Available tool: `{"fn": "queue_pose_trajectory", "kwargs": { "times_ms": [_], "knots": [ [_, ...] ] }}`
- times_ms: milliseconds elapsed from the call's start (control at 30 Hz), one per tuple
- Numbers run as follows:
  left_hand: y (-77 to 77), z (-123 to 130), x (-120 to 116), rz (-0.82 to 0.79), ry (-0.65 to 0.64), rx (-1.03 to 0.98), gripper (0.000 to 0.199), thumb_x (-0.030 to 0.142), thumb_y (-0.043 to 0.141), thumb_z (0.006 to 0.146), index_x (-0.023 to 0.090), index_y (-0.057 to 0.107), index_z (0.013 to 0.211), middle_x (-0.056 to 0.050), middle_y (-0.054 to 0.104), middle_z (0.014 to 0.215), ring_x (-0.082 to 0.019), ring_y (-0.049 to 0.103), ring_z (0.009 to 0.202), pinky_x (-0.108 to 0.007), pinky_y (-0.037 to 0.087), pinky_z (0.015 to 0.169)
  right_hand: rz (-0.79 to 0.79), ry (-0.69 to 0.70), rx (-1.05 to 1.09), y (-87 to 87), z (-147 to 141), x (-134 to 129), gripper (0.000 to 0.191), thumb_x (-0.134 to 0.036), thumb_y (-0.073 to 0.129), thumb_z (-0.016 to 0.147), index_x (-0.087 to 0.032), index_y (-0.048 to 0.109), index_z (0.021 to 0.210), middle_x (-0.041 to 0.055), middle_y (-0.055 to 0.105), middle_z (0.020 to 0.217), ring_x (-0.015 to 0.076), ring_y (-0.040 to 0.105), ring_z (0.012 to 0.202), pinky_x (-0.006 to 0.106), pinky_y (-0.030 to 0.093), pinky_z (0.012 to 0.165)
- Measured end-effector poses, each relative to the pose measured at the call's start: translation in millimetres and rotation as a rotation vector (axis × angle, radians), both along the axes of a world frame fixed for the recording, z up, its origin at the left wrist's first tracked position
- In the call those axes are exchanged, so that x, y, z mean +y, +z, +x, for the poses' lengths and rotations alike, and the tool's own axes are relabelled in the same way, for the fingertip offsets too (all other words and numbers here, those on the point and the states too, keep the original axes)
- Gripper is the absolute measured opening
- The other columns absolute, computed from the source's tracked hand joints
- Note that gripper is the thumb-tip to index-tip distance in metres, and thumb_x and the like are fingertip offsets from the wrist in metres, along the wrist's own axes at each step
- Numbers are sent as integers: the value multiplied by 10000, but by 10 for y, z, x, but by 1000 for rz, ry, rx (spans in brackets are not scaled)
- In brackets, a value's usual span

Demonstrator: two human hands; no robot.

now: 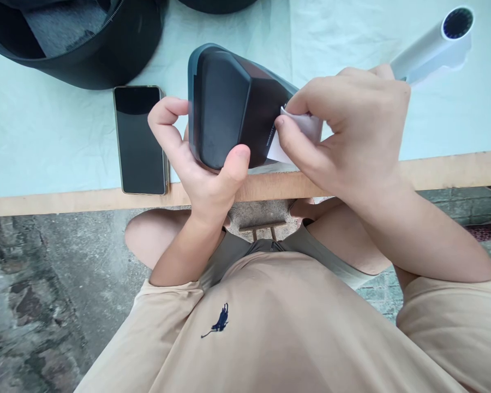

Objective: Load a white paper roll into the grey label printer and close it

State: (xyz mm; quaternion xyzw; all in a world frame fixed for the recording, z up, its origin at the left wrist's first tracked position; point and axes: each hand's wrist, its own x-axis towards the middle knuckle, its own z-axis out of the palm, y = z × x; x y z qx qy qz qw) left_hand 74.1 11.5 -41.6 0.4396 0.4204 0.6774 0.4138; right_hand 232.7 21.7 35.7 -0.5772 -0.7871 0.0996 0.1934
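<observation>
Case [239, 103] crosswise over the tabletop [343, 38]

My left hand [208, 169] clasps its left end; my right hand [347, 125] pinches a sheet [280, 150] at its side. Its long axis runs from left hand toward right. A roll [427, 46] lies beyond, to the right.

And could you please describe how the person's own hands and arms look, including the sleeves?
The left hand and right hand are bare, with nothing visible worn on them. The left sleeve and right sleeve are short, beige and loose.
</observation>
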Motion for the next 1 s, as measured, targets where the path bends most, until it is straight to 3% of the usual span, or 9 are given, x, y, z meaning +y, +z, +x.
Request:
{"fn": "queue_pose_trajectory", "kwargs": {
  "times_ms": [100, 200, 400, 467, 600, 733, 833, 900, 1000],
  "knots": [
    [-51, -12, 32, 48, 2, -17, 589, 613, 738, 585, 335, 381, 961, 45, 485, 802, -164, 567, 814, -308, 416, 712, -146, -13, 52, 26, 10, 4, 280, -435, 575, 742, -188, 503, 632, 2, 505, 562, 105, 403, 586, 288, 240, 602],
    [-43, -26, 19, 3, -18, 15, 579, 589, 740, 603, 329, 384, 977, 43, 481, 779, -165, 564, 793, -322, 414, 727, -237, 16, 81, 31, 10, -7, 260, -340, 548, 762, -172, 468, 580, -7, 454, 540, 80, 396, 550, 277, 241, 564],
    [-28, -20, 13, 41, 5, 10, 527, 587, 715, 643, 331, 401, 980, 48, 475, 764, -150, 561, 789, -306, 424, 730, -96, 9, -36, 0, -43, -33, 374, -359, 510, 730, -154, 292, 506, 13, 294, 479, 109, 366, 565, 289, 195, 603],
    [43, -9, -23, 59, -18, -11, 504, 548, 729, 655, 314, 412, 969, 50, 466, 778, -126, 541, 759, -296, 434, 733, -65, 17, -83, 6, -55, -48, 398, -361, 498, 732, -146, 254, 502, 23, 324, 473, 128, 399, 608, 299, 182, 627],
    [209, 3, -118, -77, -75, -8, 555, 445, 794, 630, 260, 416, 992, 35, 461, 822, -100, 497, 750, -304, 444, 804, -6, 46, -91, 23, -54, -78, 361, -343, 487, 774, -148, 330, 513, 24, 437, 486, 142, 452, 671, 324, 198, 668],
    [154, 7, -82, -69, -71, -28, 544, 431, 786, 649, 247, 416, 1002, 31, 464, 823, -95, 489, 734, -302, 451, 797, -153, 11, -77, 14, -30, -71, 404, -466, 523, 729, -158, 372, 515, 13, 381, 479, 115, 392, 579, 303, 204, 616],
    [94, 20, -37, 150, -26, -97, 497, 518, 726, 679, 270, 400, 959, 58, 448, 777, -79, 476, 685, -265, 436, 700, -213, 50, -70, -1, -19, -71, 421, -422, 499, 746, -150, 304, 491, 5, 305, 463, 94, 310, 518, 295, 203, 590],
    [124, 30, -49, 1, -64, -70, 549, 420, 787, 649, 244, 399, 996, 43, 457, 794, -89, 480, 718, -291, 439, 759, -154, 77, -81, -7, -26, -87, 435, -384, 482, 766, -144, 244, 492, 10, 299, 459, 107, 339, 539, 300, 191, 604],
    [175, 26, -77, -36, -70, -64, 531, 405, 775, 672, 234, 385, 988, 40, 427, 794, -83, 461, 723, -295, 430, 776, -71, 102, -99, -11, -48, -126, 443, -355, 474, 791, -141, 223, 496, 21, 350, 458, 140, 430, 620, 311, 180, 642]
  ]
}}
